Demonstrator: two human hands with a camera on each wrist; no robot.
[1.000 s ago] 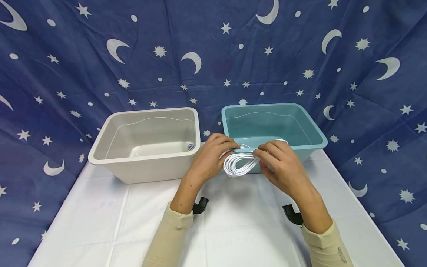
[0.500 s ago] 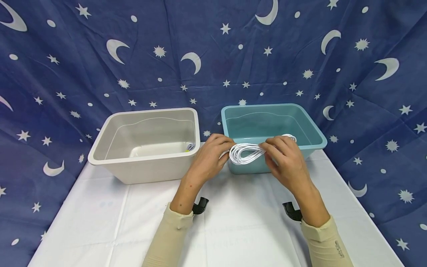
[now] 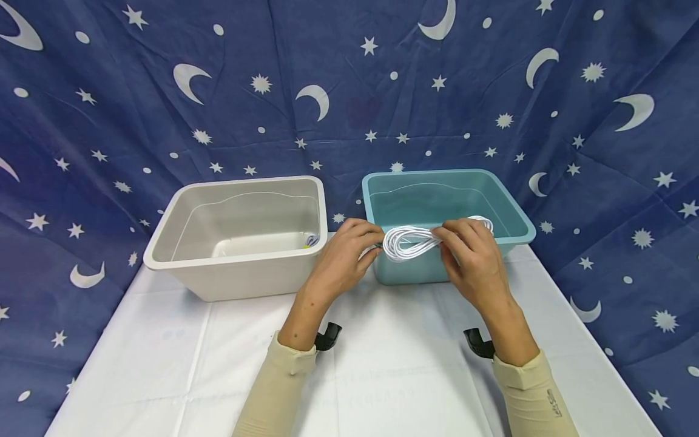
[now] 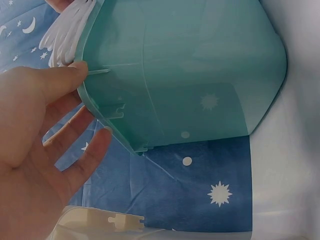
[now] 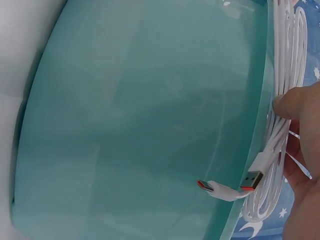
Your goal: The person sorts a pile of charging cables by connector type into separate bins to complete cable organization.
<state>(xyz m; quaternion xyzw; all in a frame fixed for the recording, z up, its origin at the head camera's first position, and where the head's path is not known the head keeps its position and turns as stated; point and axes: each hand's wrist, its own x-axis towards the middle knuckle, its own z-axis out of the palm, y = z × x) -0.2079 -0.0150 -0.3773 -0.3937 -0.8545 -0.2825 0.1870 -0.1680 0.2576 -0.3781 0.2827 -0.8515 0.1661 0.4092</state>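
Note:
A coiled white USB cable [image 3: 406, 244] is bundled into a long loop over the front rim of the teal bin [image 3: 431, 267]. My right hand [image 3: 474, 258] pinches the bundle near its middle between thumb and fingers. The right wrist view shows its USB-A plug [image 5: 251, 180] and smaller USB-C plug [image 5: 216, 190], both orange inside, hanging beside the bin wall. My left hand [image 3: 345, 255] holds the bin's rim at the front left corner, thumb [image 4: 75, 75] on one side and fingers behind. The cable's left loop lies right by that thumb.
Left of the teal bin stands a beige bin [image 3: 235, 273]; a small grey cable bundle with a yellow bit [image 3: 311, 241] lies in its right corner. Both bins are on a white-covered table [image 3: 382, 376] before a blue star-and-moon curtain [image 3: 349, 73].
My right hand has carried the cable bundle up and to the right, from below the teal bin's front rim to its level. My left hand has stayed nearly still.

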